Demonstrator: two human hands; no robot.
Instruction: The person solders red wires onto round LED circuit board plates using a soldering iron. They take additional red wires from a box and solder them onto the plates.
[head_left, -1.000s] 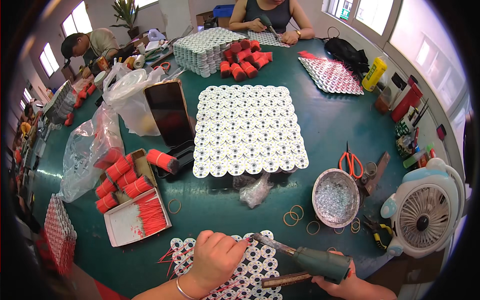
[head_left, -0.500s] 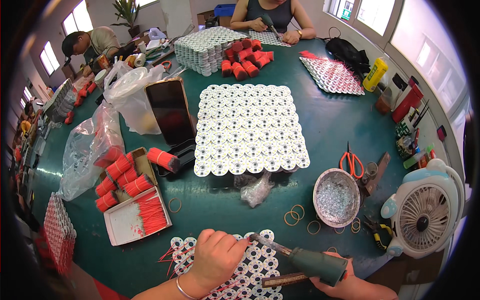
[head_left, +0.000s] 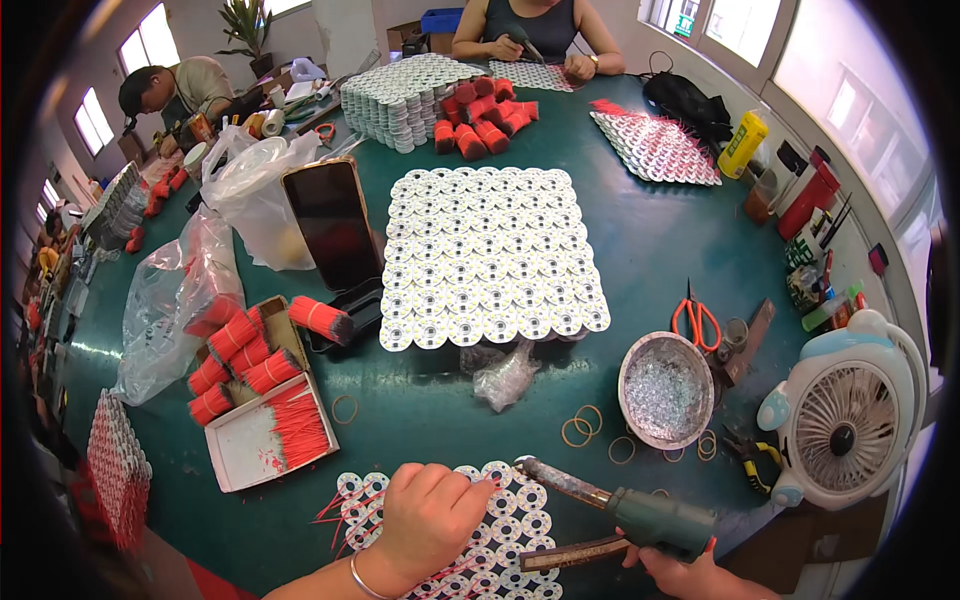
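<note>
A panel of round white circuit boards (head_left: 508,528) lies on the table at the near edge, with thin red wires (head_left: 335,508) along its left part. My left hand (head_left: 432,520) is closed over the panel, fingers curled, a bit of red wire showing at its fingertips. In my right hand (head_left: 682,572) is a green soldering gun (head_left: 655,520), its metal barrel slanting up left. The gun's tip is over the panel's upper right corner. A flat brown bar (head_left: 572,553) juts left from beside my right hand; how it is held is hidden.
Ahead stands a stack of white round-board panels (head_left: 490,260). Left are a phone (head_left: 335,228) and a box (head_left: 225,455) of red wires. Right are a bowl of shiny bits (head_left: 666,392), orange-handled scissors (head_left: 697,325), pliers (head_left: 757,462) and a fan (head_left: 840,430). Two other people work beyond.
The soldering gun and my right hand have shifted right, its tip moving away from my left fingertips. My left hand stays closed in nearly the same place. The whole view has shifted slightly.
</note>
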